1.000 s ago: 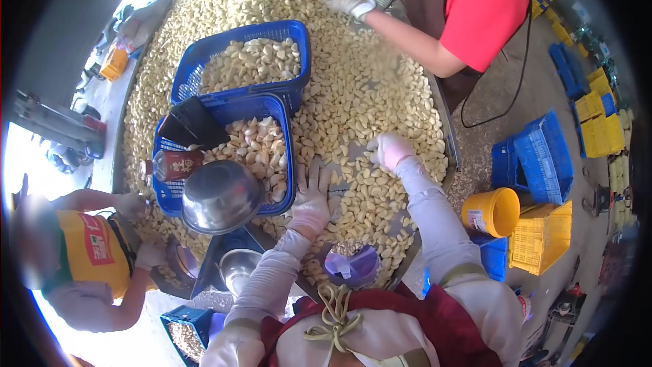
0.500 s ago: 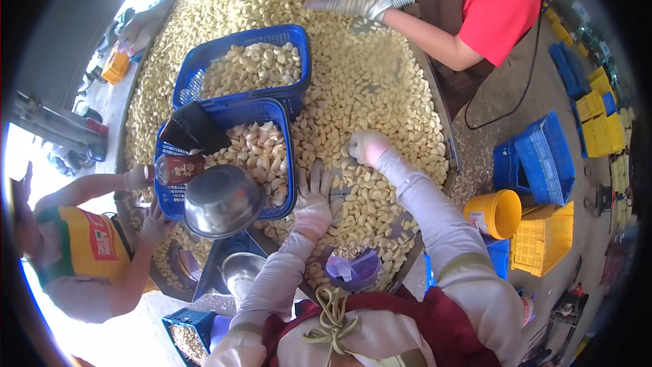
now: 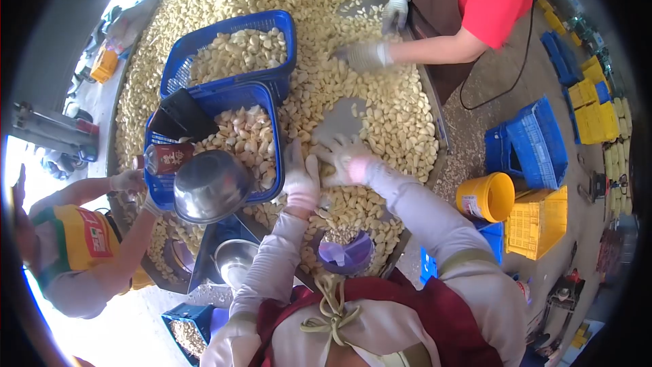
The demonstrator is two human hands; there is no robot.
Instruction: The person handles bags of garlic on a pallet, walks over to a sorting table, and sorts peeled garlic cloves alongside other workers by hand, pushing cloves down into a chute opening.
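Observation:
Pale peeled garlic cloves (image 3: 401,119) cover the big table in a thick layer. My left hand (image 3: 301,180), in a white glove, lies on the cloves beside the near blue basket (image 3: 270,112), fingers stretched forward. Close to its right, my gloved right hand (image 3: 346,160) rests among cloves with fingers spread and pointing left. Just beyond it a bare grey patch of tabletop (image 3: 339,119) shows. Unpeeled-looking garlic (image 3: 248,132) fills part of the near basket, under a steel bowl (image 3: 212,187), a red-labelled bottle (image 3: 166,158) and a black box-like object (image 3: 182,117).
Another blue basket (image 3: 291,51) of cloves stands behind. A purple-lined opening (image 3: 348,255) sits at the table's near edge. Co-workers' gloved hands are at the right (image 3: 367,56) and left (image 3: 129,181). A yellow bucket (image 3: 492,197) and crates (image 3: 540,153) stand on the floor.
My right hand has moved left and nearer to my left hand, and its curled fingers are now spread. A grey patch has appeared among the cloves. The right co-worker's hands have shifted.

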